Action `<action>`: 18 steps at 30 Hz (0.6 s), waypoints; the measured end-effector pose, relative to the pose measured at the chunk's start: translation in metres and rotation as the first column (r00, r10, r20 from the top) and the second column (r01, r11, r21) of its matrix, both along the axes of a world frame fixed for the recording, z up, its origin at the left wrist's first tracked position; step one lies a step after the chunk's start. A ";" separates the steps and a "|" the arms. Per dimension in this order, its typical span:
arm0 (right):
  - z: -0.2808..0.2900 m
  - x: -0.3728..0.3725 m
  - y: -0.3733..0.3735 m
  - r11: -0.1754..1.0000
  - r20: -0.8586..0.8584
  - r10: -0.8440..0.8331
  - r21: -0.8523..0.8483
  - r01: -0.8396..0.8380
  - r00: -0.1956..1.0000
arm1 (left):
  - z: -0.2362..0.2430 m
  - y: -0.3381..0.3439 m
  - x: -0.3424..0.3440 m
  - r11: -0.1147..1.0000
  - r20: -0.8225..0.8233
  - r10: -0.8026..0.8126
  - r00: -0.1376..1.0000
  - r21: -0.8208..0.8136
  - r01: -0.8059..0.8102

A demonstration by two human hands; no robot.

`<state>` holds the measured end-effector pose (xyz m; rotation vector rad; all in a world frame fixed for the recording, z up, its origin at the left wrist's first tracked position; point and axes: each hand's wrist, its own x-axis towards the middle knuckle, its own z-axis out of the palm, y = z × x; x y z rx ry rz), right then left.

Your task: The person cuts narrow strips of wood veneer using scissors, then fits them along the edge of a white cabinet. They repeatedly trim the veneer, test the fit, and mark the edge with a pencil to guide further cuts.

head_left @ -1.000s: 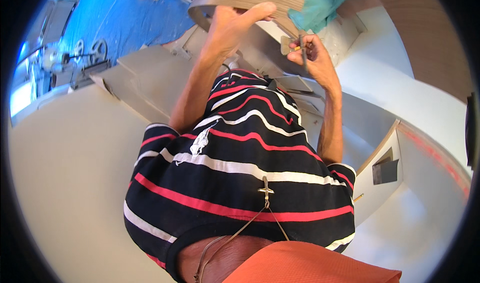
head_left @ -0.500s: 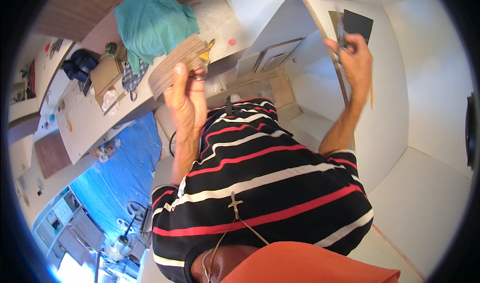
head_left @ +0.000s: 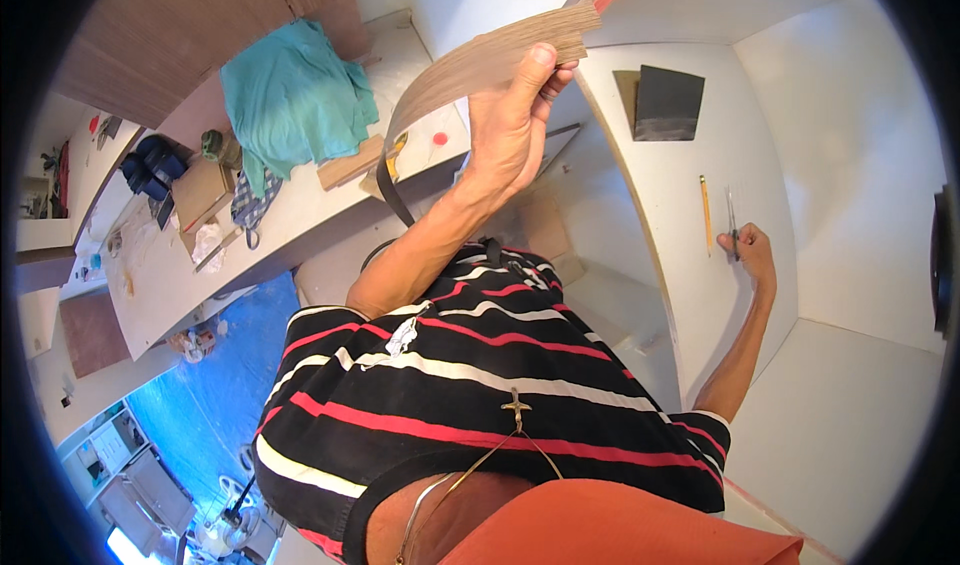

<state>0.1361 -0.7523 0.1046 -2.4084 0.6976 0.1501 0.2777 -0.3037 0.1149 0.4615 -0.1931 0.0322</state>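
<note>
My left hand (head_left: 510, 125) is raised at the middle top, its thumb and fingers pinched on a strip of wood-grain edge banding (head_left: 470, 60). The strip's notched end sticks out past my fingertips, and its long part curls down to the left behind my forearm. Over on the right, my right hand (head_left: 752, 255) rests low on the white panel (head_left: 700, 305), fingers closed on the dark handle end of a slim metal-bladed tool (head_left: 731, 208). A yellow pencil (head_left: 706, 215) lies just left of that tool. Farther up the panel is a dark rectangular sheet (head_left: 668, 105).
A teal cloth (head_left: 295, 100) covers something on the white worktop (head_left: 290, 210) at left, near a brown wood piece (head_left: 350, 165) and a yellow tool (head_left: 395, 155). A cardboard box (head_left: 203, 193) stands farther left. Blue sheeting (head_left: 220, 375) hangs below the worktop.
My left hand has moved up and right with the edge banding. My right hand has come down from beside the dark sheet to the panel near the pencil, with the tool.
</note>
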 end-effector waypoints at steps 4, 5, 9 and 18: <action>0.028 0.008 0.010 0.981 -0.179 0.050 0.193 -0.015 0.983 | 0.014 -0.014 0.012 0.999 0.056 -0.031 0.998 0.025 0.029; 0.037 0.011 0.018 0.974 -0.229 0.057 0.224 -0.004 0.972 | 0.017 -0.016 0.014 0.999 0.074 -0.034 0.997 0.023 0.032; 0.074 0.043 0.084 0.991 0.404 0.120 -0.002 -0.130 0.907 | 0.031 -0.024 0.022 0.997 0.084 -0.078 0.993 0.021 0.076; 0.149 0.157 0.321 0.791 0.904 0.210 0.066 -0.608 0.372 | 0.085 -0.039 0.045 0.976 0.217 -0.136 0.967 -0.140 0.168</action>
